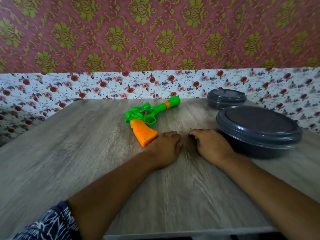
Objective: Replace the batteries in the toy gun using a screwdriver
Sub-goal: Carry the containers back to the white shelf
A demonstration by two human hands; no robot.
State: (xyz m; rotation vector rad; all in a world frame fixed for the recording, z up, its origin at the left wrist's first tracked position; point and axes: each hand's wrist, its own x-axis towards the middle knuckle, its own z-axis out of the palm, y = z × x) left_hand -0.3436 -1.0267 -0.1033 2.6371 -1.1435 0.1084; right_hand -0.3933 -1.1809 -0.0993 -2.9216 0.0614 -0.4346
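Toy gun (147,116) lies flat mid-surface (69,153), orange grip toward the person for easy reach, left hand (164,148) touching it and right hand (210,144) beside, both knuckles-up with fingers curled under, holding nothing visible

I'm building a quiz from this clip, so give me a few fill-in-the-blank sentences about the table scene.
1. The green plastic toy gun has a grip coloured ____.
2. Two round dark grey lidded containers, the larger nearer than the smaller, sit on the person's ____ side.
3. The left hand and right hand rest on a ____ wood-grain table.

Missing words: orange; right; grey
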